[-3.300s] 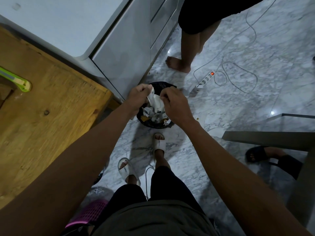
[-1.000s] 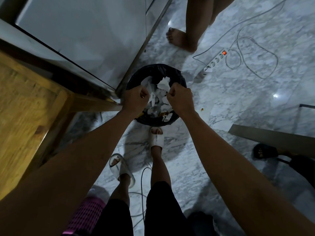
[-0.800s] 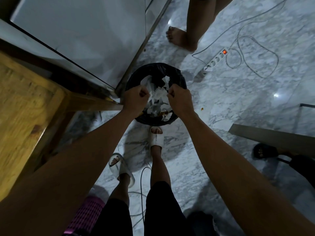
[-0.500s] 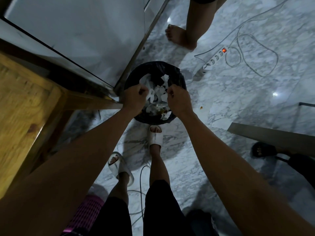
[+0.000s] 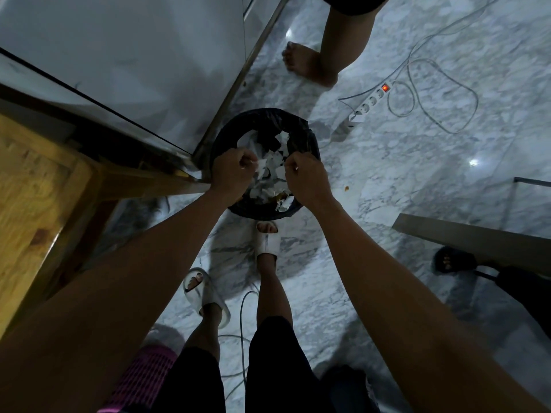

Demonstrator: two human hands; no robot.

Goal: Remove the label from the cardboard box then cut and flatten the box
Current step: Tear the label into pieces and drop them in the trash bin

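A marble floor [image 5: 417, 180] fills most of the view, bordered at the upper left by a pale cabinet front [image 5: 143, 64] and at the left by a wooden table [image 5: 32, 198]. A grey panel edge [image 5: 465, 236] is seen at the right. A bare-footed second person's leg [image 5: 328, 52] is seen at the top, near a white power strip [image 5: 369, 101] with a lit red switch and a looped cable [image 5: 441, 93]. A black-lined waste bin [image 5: 264, 123] stands on the floor at the foot of the cabinet, just beyond the wearer's white sandal [image 5: 267, 241]; it is partly filled with torn white label scraps [image 5: 268, 186]. Both arms are stretched over the bin. The left hand [image 5: 231, 174] is held as a fist over the bin's left rim, and a small white scrap appears to be pinched at its fingertips. The right hand [image 5: 304, 177] is curled likewise over the bin's right side; whether anything is held in it cannot be told. The hands are apart, with scraps visible between them. A pink perforated object [image 5: 140, 380] lies at the lower edge. The cardboard box is not in view.
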